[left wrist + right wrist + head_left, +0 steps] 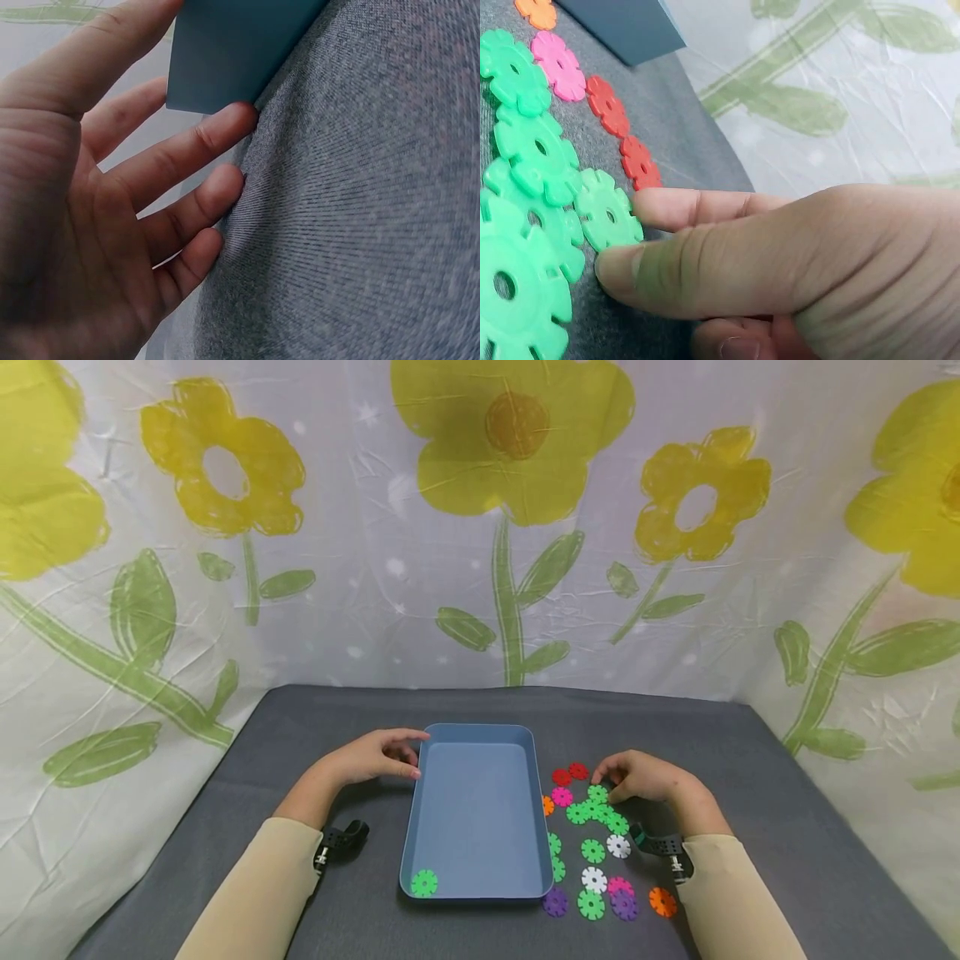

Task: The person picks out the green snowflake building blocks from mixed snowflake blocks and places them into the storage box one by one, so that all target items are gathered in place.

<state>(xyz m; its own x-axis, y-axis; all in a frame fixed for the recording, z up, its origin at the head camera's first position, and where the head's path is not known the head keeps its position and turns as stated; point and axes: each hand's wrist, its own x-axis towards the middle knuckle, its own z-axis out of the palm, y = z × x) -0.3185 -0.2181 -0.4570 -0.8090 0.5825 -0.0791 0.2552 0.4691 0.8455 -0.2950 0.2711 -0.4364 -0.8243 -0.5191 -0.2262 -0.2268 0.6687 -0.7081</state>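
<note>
A blue rectangular tray [480,810] lies on the table, with one green notched disc [424,883] in its near left corner. My left hand [378,755] is at the tray's far left side, fingers loosely spread. In the left wrist view its fingertips [238,118] touch the tray wall [217,60]. Right of the tray, my right hand [642,777] pinches the edge of a green notched plastic disc [607,214] between thumb and index finger. This disc lies at the far end of a cluster of overlapping green discs [596,810].
Two red discs [570,773] lie beyond the cluster, and a pink disc [562,797] beside it. White discs [594,880], purple discs [624,905] and an orange disc [662,902] are nearer. A flowered cloth [337,568] hangs behind the grey table [345,885].
</note>
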